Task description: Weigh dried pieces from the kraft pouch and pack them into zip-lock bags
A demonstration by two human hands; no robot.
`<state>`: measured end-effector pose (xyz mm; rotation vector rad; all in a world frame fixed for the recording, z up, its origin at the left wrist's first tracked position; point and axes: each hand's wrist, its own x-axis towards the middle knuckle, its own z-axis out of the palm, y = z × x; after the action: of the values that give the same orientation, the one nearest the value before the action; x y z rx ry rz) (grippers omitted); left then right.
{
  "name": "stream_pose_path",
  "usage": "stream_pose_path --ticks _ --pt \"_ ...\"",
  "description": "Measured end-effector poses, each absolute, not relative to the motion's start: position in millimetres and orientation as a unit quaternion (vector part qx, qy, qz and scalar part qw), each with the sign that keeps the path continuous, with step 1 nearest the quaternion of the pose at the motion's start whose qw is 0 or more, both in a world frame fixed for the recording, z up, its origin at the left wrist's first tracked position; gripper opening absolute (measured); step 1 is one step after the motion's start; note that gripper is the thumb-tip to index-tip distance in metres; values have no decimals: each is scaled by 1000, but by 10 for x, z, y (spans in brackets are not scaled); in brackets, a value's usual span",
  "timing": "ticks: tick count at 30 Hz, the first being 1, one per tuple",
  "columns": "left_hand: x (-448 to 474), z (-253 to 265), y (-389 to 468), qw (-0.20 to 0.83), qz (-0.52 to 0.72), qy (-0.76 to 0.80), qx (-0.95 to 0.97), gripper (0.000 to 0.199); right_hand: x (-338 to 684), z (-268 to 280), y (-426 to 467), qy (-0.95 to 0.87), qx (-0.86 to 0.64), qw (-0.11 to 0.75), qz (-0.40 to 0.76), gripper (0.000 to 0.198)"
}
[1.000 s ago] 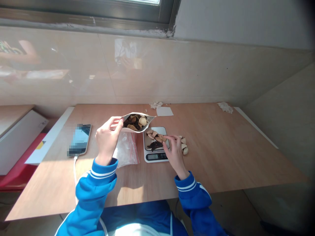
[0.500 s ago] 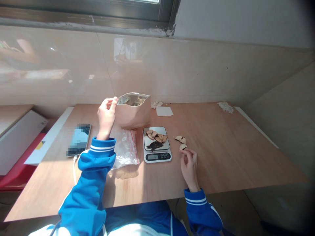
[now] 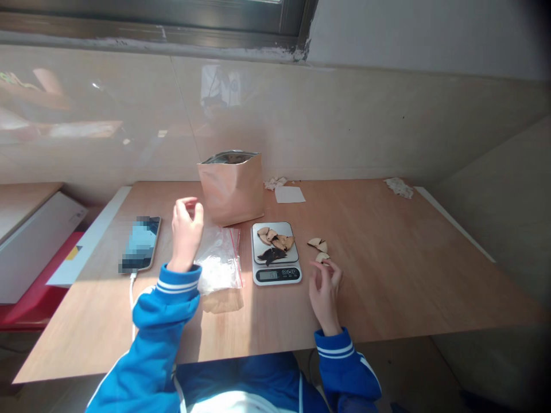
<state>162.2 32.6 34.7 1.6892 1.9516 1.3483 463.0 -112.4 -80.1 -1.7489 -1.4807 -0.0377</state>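
Observation:
My left hand (image 3: 187, 234) hovers in front of the tan pouch (image 3: 232, 192), fingers curled loosely with a gap at the thumb and nothing in them. The pouch stands upright with its silvery mouth open. Beside the loose dried slices (image 3: 318, 245), my right hand (image 3: 326, 291) has its fingers apart; the fingertips are close to the nearest slice, and I cannot tell if they touch it. Between the hands sits a kitchen scale (image 3: 278, 276). Several brown dried pieces (image 3: 282, 241) and a dark, shrivelled piece (image 3: 271, 256) lie on its plate.
A clear zip bag (image 3: 219, 267) lies left of the scale. Farther left is a phone (image 3: 140, 244) with a white cable (image 3: 131, 301). White paper (image 3: 290, 195) and crumpled tissue (image 3: 274, 183) lie behind the scale, another tissue (image 3: 399, 187) at back right. A tiled wall (image 3: 344, 132) bounds the table.
My left hand has let go of the pouch's rim and come down toward me. The pouch now stands straighter. My right hand has drawn slightly left and back from the slices.

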Motion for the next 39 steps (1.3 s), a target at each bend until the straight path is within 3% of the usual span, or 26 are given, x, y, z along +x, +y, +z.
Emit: stream_pose_path --ticks 5,9,11,16,22,27,30,32,36,39 --pt "1899 -120 -247 128 238 674 688 35 4117 -544 -1068 -630 -627 451 81 24" --pt "2026 -354 -349 110 174 675 709 17 3722 -433 -1125 -654 -565 469 182 23" --pt "2016 -333 -381 124 202 658 715 4 3565 -400 -1159 -643 -556 470 236 22" --pt "1987 -124 -635 191 362 564 717 14 3266 -261 -1093 -532 -575 498 372 22" --pt "1995 -38 -829 185 450 566 665 16 3174 -200 -834 -489 -486 514 511 23" --pt "1834 82 -830 119 550 628 538 16 3300 -276 -711 -428 -542 532 490 33" --pt "1755 201 -828 106 573 645 495 18 3435 -196 -752 -524 -510 484 480 28" --pt "1734 270 -817 117 554 655 501 19 3567 -150 -796 -621 -499 448 406 24" --pt "1752 329 -752 115 478 665 562 18 3872 -256 -817 -728 -563 362 149 29" --pt "1824 317 -665 77 470 649 594 14 4014 -411 -793 -771 -575 267 52 31"
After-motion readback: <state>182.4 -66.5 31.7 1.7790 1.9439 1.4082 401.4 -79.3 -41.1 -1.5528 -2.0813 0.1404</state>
